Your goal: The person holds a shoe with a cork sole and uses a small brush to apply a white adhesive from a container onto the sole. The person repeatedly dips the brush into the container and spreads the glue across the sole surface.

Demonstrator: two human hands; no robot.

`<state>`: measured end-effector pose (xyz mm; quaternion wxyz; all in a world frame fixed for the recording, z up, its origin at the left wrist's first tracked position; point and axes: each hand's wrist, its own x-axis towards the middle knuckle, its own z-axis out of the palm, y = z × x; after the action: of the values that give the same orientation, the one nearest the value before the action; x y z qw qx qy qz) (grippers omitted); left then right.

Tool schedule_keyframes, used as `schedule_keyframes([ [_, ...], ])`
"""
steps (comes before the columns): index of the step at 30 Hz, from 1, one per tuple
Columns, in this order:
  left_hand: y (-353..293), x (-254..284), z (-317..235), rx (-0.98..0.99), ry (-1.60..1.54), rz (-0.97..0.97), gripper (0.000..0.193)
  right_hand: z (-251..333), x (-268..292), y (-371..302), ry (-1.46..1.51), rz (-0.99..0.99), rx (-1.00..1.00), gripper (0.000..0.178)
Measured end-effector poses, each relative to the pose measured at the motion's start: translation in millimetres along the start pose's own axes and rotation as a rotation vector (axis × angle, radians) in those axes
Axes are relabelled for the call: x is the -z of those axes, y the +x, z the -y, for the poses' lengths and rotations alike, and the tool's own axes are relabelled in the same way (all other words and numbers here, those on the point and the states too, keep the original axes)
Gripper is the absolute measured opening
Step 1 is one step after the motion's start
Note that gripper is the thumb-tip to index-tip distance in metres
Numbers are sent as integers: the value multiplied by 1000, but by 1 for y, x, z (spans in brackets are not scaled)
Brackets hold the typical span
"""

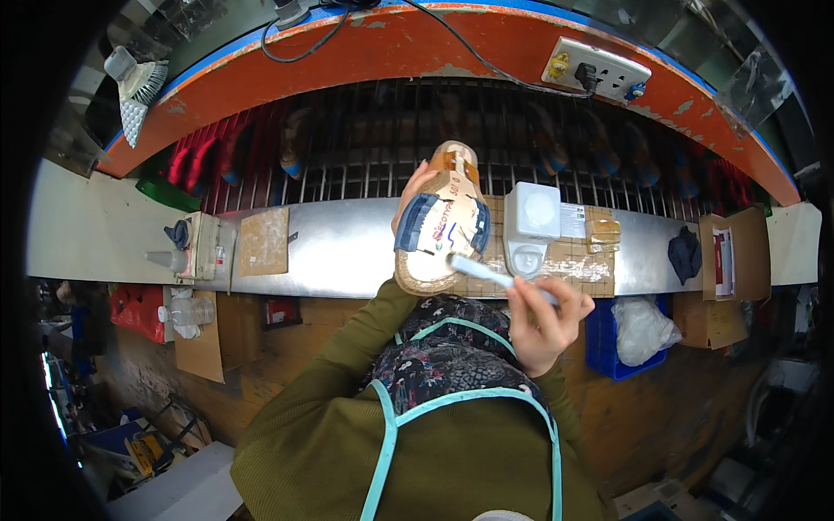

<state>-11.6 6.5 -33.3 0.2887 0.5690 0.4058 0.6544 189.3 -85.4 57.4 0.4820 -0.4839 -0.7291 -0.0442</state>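
My left hand [411, 198] grips a sandal [443, 247] from its far left side, with its underside turned up. The underside is cream with print and pen marks. Navy strap ends are folded over both its edges, and a brown strap crosses the far end. My right hand [546, 323] is closed round the pale handle of a small brush [482, 270], shaped like a toothbrush. Its dark tip meets or hovers just over the sandal's near part; I cannot tell which. Right of the sandal stands a white dispenser [532, 213] with a small round cup at its near end.
Behind the metal bench [339, 247] runs a rack of bars [382, 139] with several shoes. A brown board [264, 241] lies left, and a gridded mat [573, 273] right. Farther right are a dark cloth [685, 255] and a cardboard box [745, 256]. A blue bin [599, 352] sits below.
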Motion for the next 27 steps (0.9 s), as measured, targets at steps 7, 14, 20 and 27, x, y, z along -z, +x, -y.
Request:
schedule_keyframes([
  [7, 4, 6, -10, -109, 308, -238, 56, 10, -17, 8, 116, -1, 116, 37],
  [14, -13, 30, -10, -104, 563, -118, 67, -1, -13, 1, 322, 143, 94, 27],
  [20, -40, 74, 5, 376, -91, -219, 64, -108, -17, -93, 41, 283, -681, 11],
  [27, -37, 79, -48, 428, -963, -282, 100, -166, -35, -137, -482, 307, -461, 13],
])
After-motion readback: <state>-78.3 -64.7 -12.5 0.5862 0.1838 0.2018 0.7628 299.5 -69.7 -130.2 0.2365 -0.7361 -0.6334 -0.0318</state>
